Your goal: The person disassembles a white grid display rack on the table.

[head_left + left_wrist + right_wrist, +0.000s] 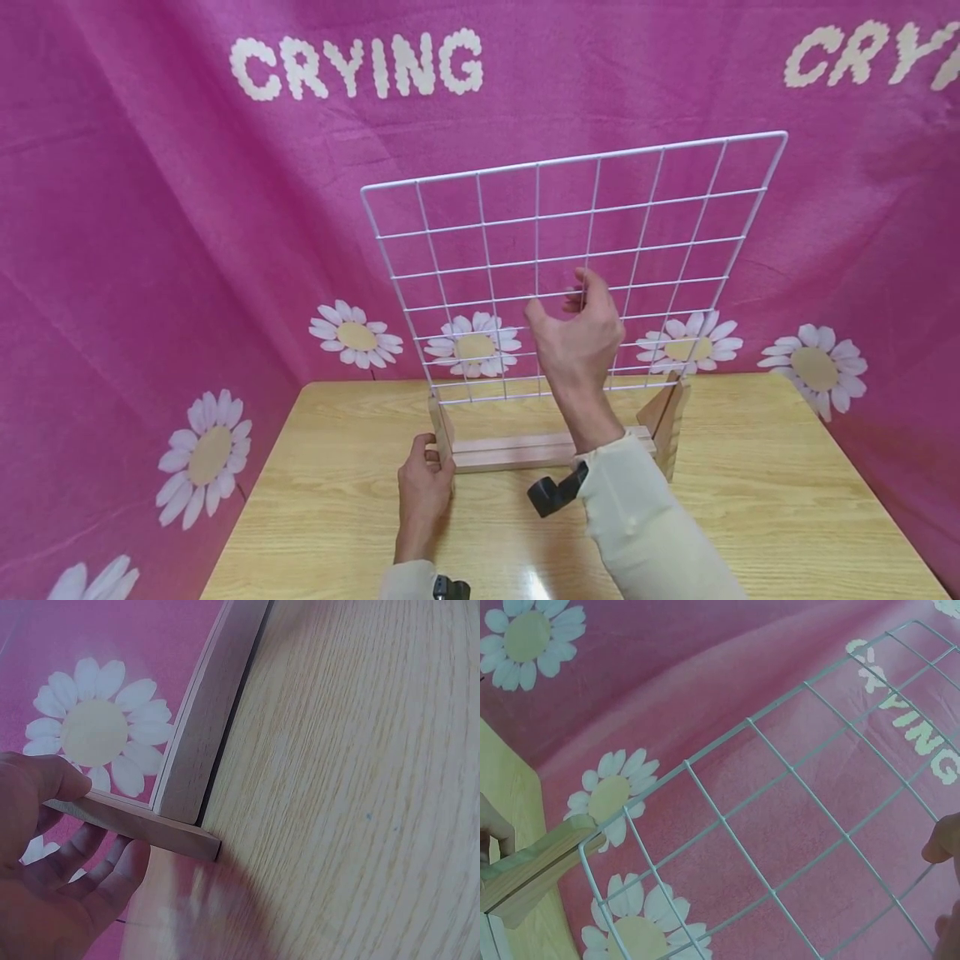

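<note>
A white wire grid panel (537, 164) stands tilted over a wooden stand (517, 454) in the head view. My right hand (581, 337) holds the panel near its middle, thumb on the near side and fingers reaching through to the back. Its lower edge meets the tops of the stand's left side board (441, 425) and right side board (671, 425); whether it sits in a slot I cannot tell. With thumb and fingers, my left hand (67, 847) grips the left side board (142, 825). Only part of the right hand shows in the right wrist view.
The stand rests on a light wood-grain table (337, 483). Behind and beside it hangs a pink cloth (225, 208) with daisies and lettering. A black wrist camera (551, 496) is on the right forearm.
</note>
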Action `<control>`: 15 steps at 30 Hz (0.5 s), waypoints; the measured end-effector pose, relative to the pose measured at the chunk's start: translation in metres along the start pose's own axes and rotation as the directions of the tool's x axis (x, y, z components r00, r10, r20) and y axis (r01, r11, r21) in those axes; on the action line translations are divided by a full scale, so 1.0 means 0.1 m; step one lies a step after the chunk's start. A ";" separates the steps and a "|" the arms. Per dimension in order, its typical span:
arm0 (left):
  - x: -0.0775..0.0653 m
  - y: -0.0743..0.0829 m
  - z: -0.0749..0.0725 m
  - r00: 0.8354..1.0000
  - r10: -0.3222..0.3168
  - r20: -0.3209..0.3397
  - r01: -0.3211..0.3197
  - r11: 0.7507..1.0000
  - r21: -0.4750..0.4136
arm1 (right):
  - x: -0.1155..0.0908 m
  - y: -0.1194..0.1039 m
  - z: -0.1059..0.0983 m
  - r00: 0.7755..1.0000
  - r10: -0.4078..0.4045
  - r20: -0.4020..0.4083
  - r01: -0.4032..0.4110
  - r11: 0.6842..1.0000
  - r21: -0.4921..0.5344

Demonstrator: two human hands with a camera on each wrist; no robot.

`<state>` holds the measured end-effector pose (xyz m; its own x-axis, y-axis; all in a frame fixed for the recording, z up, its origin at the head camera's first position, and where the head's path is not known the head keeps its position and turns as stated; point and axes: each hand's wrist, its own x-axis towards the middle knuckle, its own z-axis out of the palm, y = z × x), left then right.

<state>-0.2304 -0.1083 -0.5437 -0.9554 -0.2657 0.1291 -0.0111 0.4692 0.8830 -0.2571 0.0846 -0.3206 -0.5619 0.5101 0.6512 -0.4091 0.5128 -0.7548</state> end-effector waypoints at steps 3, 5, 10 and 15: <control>0.00 0.01 0.00 1.000 -0.007 0.003 0.007 1.000 0.000 | 0.00 -0.03 -0.01 1.000 -0.005 -0.008 0.005 1.000 0.009; -0.01 0.01 0.00 1.000 -0.008 0.003 0.008 1.000 0.002 | 0.00 -0.05 -0.02 1.000 -0.011 -0.013 0.012 1.000 0.014; -0.01 0.01 0.00 1.000 -0.001 -0.003 0.001 1.000 0.004 | 0.00 -0.10 -0.03 0.999 -0.047 -0.026 0.047 0.999 0.011; -0.02 0.01 0.01 1.000 0.011 -0.005 -0.011 1.000 -0.001 | 0.00 -0.11 -0.05 0.998 -0.059 -0.033 0.060 0.998 0.009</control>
<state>-0.2291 -0.1065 -0.5436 -0.9540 -0.2647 0.1409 -0.0006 0.4716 0.8818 -0.2488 0.0824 -0.3124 -0.5124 0.5014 0.6972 -0.4485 0.5361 -0.7152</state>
